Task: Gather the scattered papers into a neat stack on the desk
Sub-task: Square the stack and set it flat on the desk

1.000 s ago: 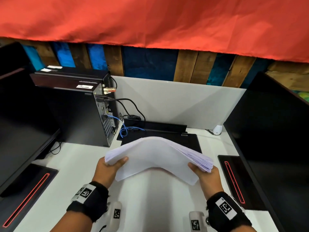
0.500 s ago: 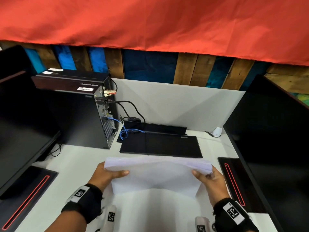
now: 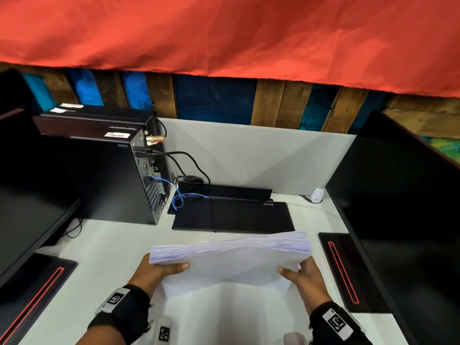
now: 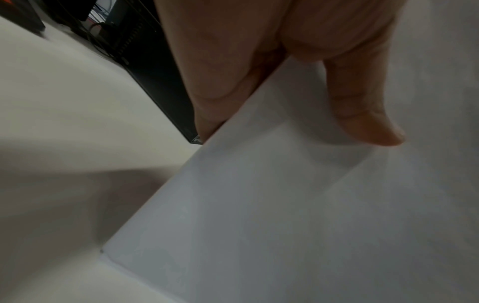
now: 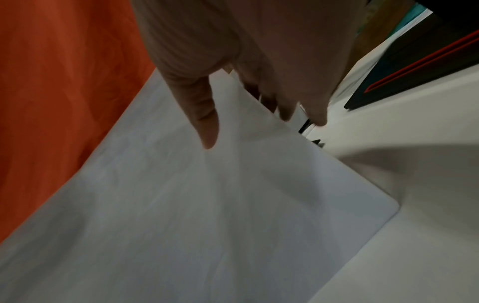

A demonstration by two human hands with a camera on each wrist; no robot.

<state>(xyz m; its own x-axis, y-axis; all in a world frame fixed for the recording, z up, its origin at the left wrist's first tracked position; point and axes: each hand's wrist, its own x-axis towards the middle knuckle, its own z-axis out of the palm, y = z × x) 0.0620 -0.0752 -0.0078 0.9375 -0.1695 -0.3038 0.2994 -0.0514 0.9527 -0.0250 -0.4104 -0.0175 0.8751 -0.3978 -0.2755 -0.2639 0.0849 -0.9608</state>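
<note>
A thick stack of white papers (image 3: 231, 262) stands on its long edge on the white desk (image 3: 107, 245), tilted toward me, with uneven top edges. My left hand (image 3: 159, 270) grips its left end, thumb on the near face and the other fingers hidden behind. My right hand (image 3: 302, 276) holds the right end the same way. In the left wrist view the thumb (image 4: 362, 114) lies on the paper (image 4: 285, 205). In the right wrist view the thumb (image 5: 204, 114) lies on the sheet (image 5: 207, 205) and the other fingers reach behind its edge.
A black computer tower (image 3: 104, 175) with cables stands at the back left. A flat black keyboard (image 3: 234, 216) lies just behind the stack. Black monitors (image 3: 403, 220) flank both sides, with red-striped bases (image 3: 346, 270) on the desk. A grey partition (image 3: 249, 155) closes the back.
The stack was arched upward between my hands a second ago. It has come down and flattened, and its lower edge rests on the desk while both hands keep their hold.
</note>
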